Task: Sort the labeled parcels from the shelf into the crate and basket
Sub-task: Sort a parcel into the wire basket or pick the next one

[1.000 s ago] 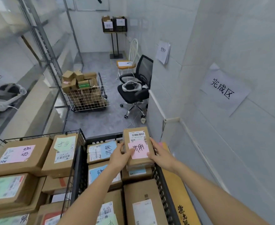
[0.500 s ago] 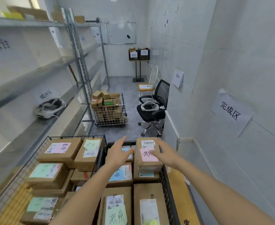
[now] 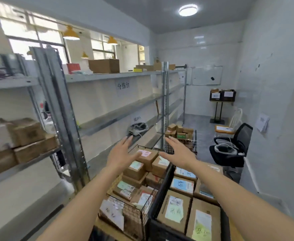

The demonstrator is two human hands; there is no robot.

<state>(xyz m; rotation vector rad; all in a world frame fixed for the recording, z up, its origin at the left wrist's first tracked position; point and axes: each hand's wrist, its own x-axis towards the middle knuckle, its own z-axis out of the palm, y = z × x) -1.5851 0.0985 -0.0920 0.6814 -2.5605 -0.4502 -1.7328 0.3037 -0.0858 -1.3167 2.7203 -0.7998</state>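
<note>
While both hands, left point(image 3: 121, 154), right point(image 3: 179, 153), hover spread and empty, parcels point(image 3: 147, 158) lie below them.

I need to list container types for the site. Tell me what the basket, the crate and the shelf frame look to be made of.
Basket: thin dark metal wire, judging by the open see-through grid.
Crate: likely black moulded plastic, given its thick matte wall and rim.
Shelf frame: grey metal, probably galvanised steel; the upright shines dully and has rows of punched holes.
</note>
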